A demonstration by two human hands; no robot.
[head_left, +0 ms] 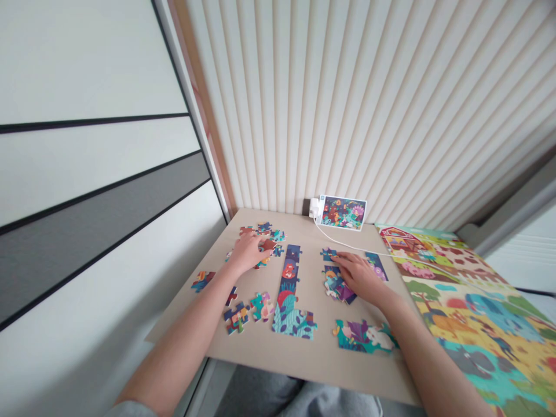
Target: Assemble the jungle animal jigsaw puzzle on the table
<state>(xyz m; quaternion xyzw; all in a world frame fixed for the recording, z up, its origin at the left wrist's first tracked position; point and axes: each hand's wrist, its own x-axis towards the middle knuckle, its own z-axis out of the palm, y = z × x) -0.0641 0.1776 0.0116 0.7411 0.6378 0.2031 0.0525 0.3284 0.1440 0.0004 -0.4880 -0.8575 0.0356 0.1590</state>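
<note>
The fingers [262,245] of the left hand [247,253] are found curled down at a loose heap of jigsaw pieces [264,233]; whether a piece is pinched cannot be told. The fingers [337,260] of the right hand [355,273] are laid flat and slightly spread on a purple-and-teal cluster of pieces [337,287]. Between the hands, a joined column of pieces [287,289] is laid out, and a further joined section [362,339] is placed at lower right (its seams are not resolved at this angle). Small clumps [238,318] and a separate group [202,281] are left unjoined at left. All are borne on a beige board [304,360]. A white cable [347,245] is routed across the board behind the right hand (a possible snag) from a plug adapter [314,207] beside a propped picture card [342,212]. A printed farm-scene mat [460,301] is laid alongside, at right — overlapping nothing on the board.
</note>
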